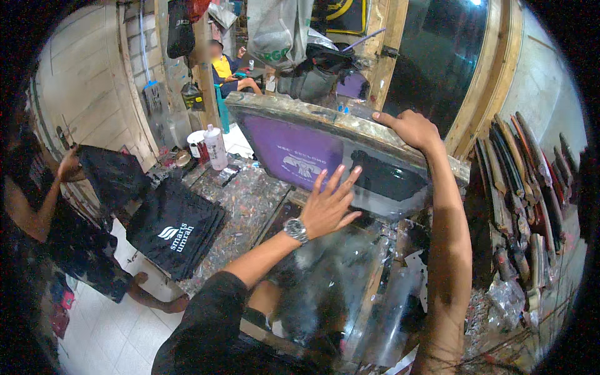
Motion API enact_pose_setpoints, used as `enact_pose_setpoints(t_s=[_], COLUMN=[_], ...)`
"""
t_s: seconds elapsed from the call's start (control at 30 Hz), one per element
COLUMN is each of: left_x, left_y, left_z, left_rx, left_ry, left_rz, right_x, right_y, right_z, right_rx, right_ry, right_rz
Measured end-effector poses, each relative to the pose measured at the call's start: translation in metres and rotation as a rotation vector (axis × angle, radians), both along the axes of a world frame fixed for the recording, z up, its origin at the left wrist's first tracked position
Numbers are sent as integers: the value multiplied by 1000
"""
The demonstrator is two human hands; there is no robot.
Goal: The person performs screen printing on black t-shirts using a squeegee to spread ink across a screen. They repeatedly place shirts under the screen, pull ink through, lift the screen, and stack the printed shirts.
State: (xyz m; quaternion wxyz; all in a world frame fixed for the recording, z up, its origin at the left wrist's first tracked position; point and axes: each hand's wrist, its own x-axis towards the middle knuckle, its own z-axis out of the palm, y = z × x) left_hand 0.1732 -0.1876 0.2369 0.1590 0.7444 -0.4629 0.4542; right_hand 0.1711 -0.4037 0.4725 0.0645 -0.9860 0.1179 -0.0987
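A screen-printing frame [294, 147] with worn wooden edges and purple mesh is tilted up above the work table. Pale printed lettering and an emblem show on its mesh, with a dark patch at its right. Along the frame's top edge, my right hand [412, 130] grips the wood, its thumb lying on top. My left hand [328, 206], with a metal watch [295, 230] on the wrist, is spread flat over the lower part of the mesh; whether the fingertips touch it I cannot tell. Below lies a dark, glossy printing surface [325, 275].
A stack of black printed fabric bags [178, 228] lies at the left. Beyond it stand a clear bottle [215, 148] and a white-and-red can [198, 147]. At the left, another person holds black fabric [112, 178]; someone sits farther back. Several worn frames [522, 175] lean at the right.
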Motion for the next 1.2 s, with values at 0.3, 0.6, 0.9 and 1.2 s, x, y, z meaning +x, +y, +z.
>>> enact_pose_setpoints(t_s=[0.3, 0.6, 0.9, 1.2], left_x=[-16, -152, -140, -139], left_y=[-1, 266, 275, 268], left_z=[-22, -186, -240, -234], left_rx=[58, -685, -907, -851], left_ry=[251, 692, 1328, 1546], left_rz=[174, 813, 588, 370], right_x=[-2, -17, -35, -39], right_y=[11, 13, 22, 33], right_z=[-6, -17, -22, -23], right_rx=[-16, -5, -40, -42], right_ry=[-28, -88, -181, -144], right_rz=[-18, -20, -39, -69])
